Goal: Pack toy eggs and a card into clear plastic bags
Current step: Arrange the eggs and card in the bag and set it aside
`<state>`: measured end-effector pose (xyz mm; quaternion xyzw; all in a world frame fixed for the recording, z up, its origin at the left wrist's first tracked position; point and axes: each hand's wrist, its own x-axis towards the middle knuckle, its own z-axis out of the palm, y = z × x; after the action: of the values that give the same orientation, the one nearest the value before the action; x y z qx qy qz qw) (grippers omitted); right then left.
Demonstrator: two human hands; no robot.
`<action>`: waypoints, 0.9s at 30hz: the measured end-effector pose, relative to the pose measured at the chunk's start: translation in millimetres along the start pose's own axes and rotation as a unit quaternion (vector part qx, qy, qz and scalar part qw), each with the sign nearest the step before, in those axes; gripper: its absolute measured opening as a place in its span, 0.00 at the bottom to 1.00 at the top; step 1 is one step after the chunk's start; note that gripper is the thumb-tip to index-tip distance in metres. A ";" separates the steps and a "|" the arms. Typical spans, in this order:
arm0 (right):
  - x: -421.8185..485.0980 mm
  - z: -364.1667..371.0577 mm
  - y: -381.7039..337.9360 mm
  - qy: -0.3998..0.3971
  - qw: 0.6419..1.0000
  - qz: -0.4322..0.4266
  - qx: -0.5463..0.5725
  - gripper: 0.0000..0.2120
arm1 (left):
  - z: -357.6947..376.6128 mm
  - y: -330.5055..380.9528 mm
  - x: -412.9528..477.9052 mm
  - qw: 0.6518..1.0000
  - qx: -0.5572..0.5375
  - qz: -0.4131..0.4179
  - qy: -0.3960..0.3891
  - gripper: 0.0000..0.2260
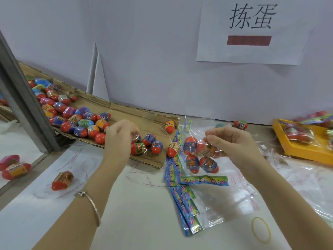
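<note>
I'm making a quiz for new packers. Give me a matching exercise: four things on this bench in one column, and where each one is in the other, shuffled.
Things:
1 bag
2 bracelet
3 rubber band
4 sign

Places:
a on the wall
b in the right hand
c lying on the table
d on the left wrist

Pairs: 1-b, 2-d, 3-c, 4-a
</note>
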<state>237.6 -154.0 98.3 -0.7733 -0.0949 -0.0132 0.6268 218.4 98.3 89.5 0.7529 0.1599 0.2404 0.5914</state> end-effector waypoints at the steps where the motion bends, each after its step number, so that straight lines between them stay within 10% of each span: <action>1: 0.1 -0.1 0.4 0.000 1.000 -0.001 -0.003 0.06 | -3.6 -6.2 -1.1 0.988 0.137 0.074 0.009 0.10; 4: 0.5 0.2 1.7 0.000 1.000 -0.008 -0.014 0.06 | -8.4 -10.5 8.2 0.912 0.379 0.143 -0.066 0.23; 7: 0.6 0.7 1.3 -0.002 0.999 -0.016 -0.028 0.07 | -16.9 13.1 29.4 0.983 0.170 0.017 -0.068 0.26; 12: -0.1 1.8 1.3 -0.012 0.999 -0.020 -0.034 0.07 | -39.1 -5.7 14.2 0.983 0.026 0.180 0.029 0.12; 15: -0.2 2.0 1.0 -0.014 0.999 -0.020 -0.039 0.06 | -30.5 -3.7 8.7 0.987 -0.044 0.138 0.068 0.05; 18: 0.3 2.4 1.7 -0.016 0.999 -0.020 -0.043 0.06 | -25.7 -2.3 4.6 0.990 -0.070 0.064 0.101 0.21; 27: 0.9 1.8 3.4 -0.018 0.998 -0.019 -0.052 0.07 | -30.1 16.7 1.8 0.925 -0.353 -0.091 -0.111 0.14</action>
<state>238.9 -152.8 94.8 -0.8031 -0.1204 -0.0159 0.5834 202.6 119.6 111.6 0.4995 0.0657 0.1419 0.8521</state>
